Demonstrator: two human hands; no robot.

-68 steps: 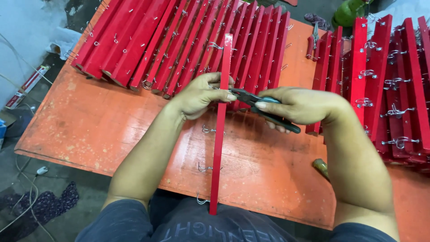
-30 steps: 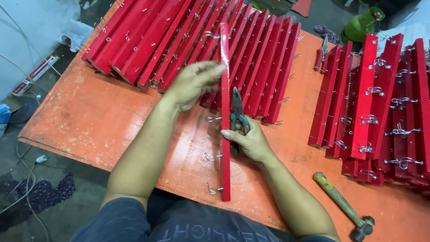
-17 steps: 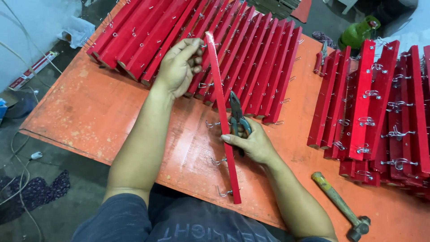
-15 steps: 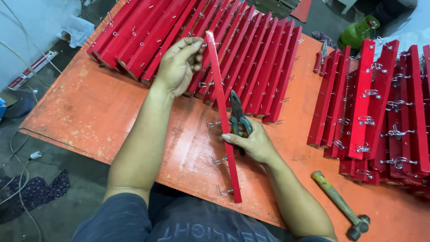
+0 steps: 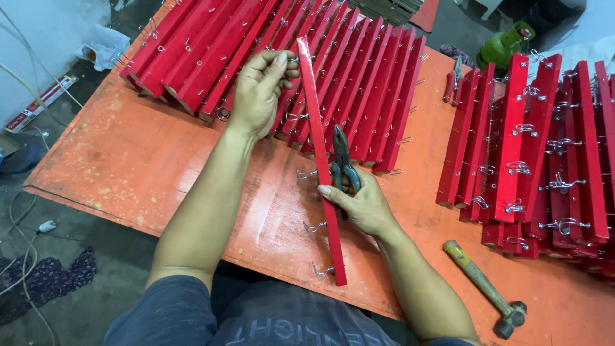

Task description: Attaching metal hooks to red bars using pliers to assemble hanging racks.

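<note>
Left hand point(image 5: 259, 90) clamped on top end of red slat point(image 5: 318, 154), tilting it off orange tabletop point(image 5: 128, 166) w/ hooks point(image 5: 309, 227) facing left. Right hand point(image 5: 359, 202) shut on pliers point(image 5: 343, 163), thumb bracing slat mid-length. Hammer point(image 5: 487, 298) idle nearby, right.
</note>
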